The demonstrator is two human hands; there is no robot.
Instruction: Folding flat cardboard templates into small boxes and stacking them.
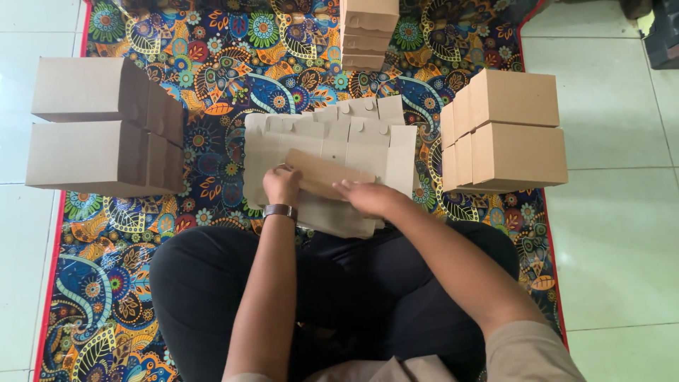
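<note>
A brown cardboard piece point(327, 175) lies slantwise between both hands, on top of the pale flat box blanks point(332, 145) spread just beyond the person's crossed legs. The left hand point(282, 185), a dark watch point(280, 210) on its wrist, is curled around the near left end of the piece, fingers closed on its edge. The right hand point(369, 197) lies flatter, fingers only slightly bent, pressing down on the piece's lower right end; whether the thumb hooks under it cannot be told. Well out to the left of the left hand sit 2 folded brown boxes point(99, 134), 1 behind the other. To the right of the right hand, near it, stand 2 more stacked boxes point(509, 131). Straight ahead, beyond the blanks, rises a stack of cardboard point(369, 32). All of it rests on a bright patterned mat point(219, 71) laid over pale floor tiles point(615, 233)
</note>
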